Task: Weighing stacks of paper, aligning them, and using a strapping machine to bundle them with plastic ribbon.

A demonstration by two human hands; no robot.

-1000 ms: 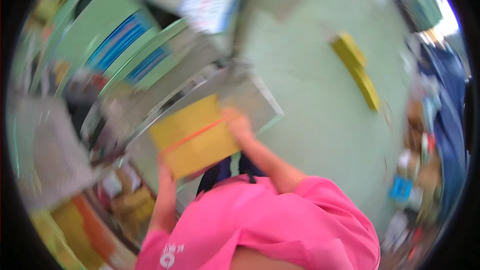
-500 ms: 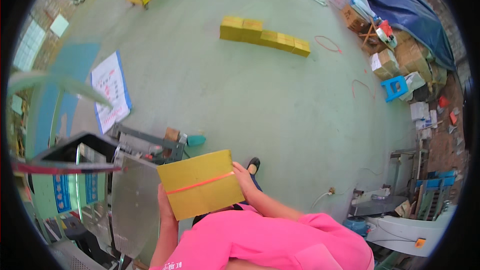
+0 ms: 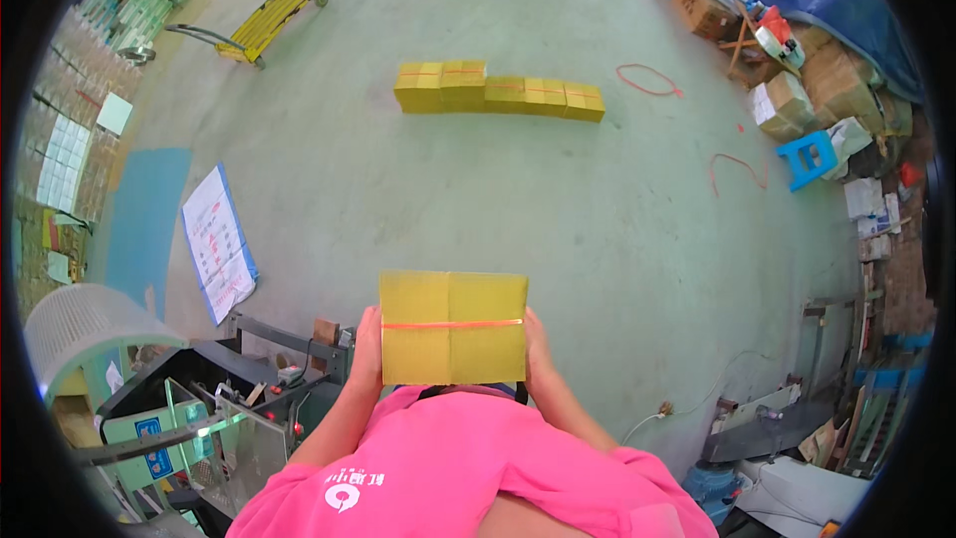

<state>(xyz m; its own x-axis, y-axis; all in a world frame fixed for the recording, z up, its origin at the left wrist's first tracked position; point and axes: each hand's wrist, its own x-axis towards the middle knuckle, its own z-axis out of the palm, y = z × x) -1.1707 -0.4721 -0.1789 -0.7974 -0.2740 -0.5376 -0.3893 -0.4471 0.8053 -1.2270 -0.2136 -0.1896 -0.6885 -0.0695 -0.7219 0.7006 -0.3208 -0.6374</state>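
Note:
A yellow block-shaped bundle (image 3: pixel 453 357) with a red strap around its middle is held level before my body. My left hand (image 3: pixel 367 349) presses on its left side and my right hand (image 3: pixel 539 349) on its right, so it is gripped between both; the fingers are partly hidden behind the edges. Farther off, a row of similar yellow bundles (image 3: pixel 505 97) with red straps stands on the floor, the left ones taller than the right ones.
A yellow flatbed trolley (image 3: pixel 274 20) stands far left. On the left floor lies a white sheet (image 3: pixel 215 244) with blue edging, near a machine (image 3: pixel 189 379). Red strap loops (image 3: pixel 647 90) lie right of the row. A blue stool (image 3: pixel 808 158) and cardboard boxes (image 3: pixel 782 105) line the right side.
My body and the bundle have turned from the left machine to face the row. The bundle, tilted before, is now level and farther right in view, still between both hands.

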